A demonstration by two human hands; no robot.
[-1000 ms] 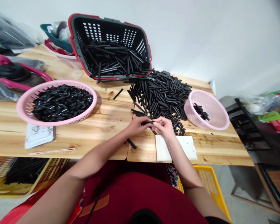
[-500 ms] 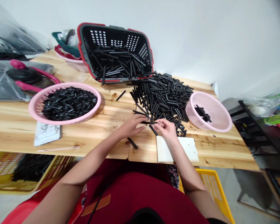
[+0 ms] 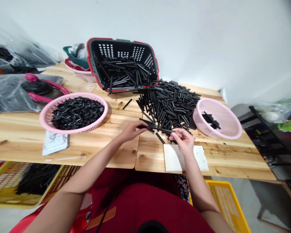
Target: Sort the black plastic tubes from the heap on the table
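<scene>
"In from the table's (image 3: 126, 159) near edge, about mid-length: what've I got?"

"One black tube (image 3: 160, 129), strung between my left hand (image 3: 134, 130) and right hand (image 3: 184, 141). Long axis side to side, roughly along the near edge, right end dipping slightly towards it."

"Which hand's nearer?"

"Neither, I'm on it with both. From my left fingertips it runs off right; from my right fingertips, back left."

"Fingers?"

"Left: thumb and finger pinched on the tube's left end. Right: thumb and fingertips pinched at the right end. From out here I can't tell if it's one length or two end to end."

"Lifted?"

"Looks just off the wood, not certain."

"Around it, quick."

"Tube pile (image 3: 172, 100) behind, towards the far edge. Loose tube (image 3: 160, 138) just on the near side, clear of my fingers. White board (image 3: 199, 159) at the near edge, below my right wrist; can't tell if they touch. Pink bowl (image 3: 229, 129) towards the table's right end, short tubes (image 3: 210, 120) inside, my right hand closer to it."
</scene>
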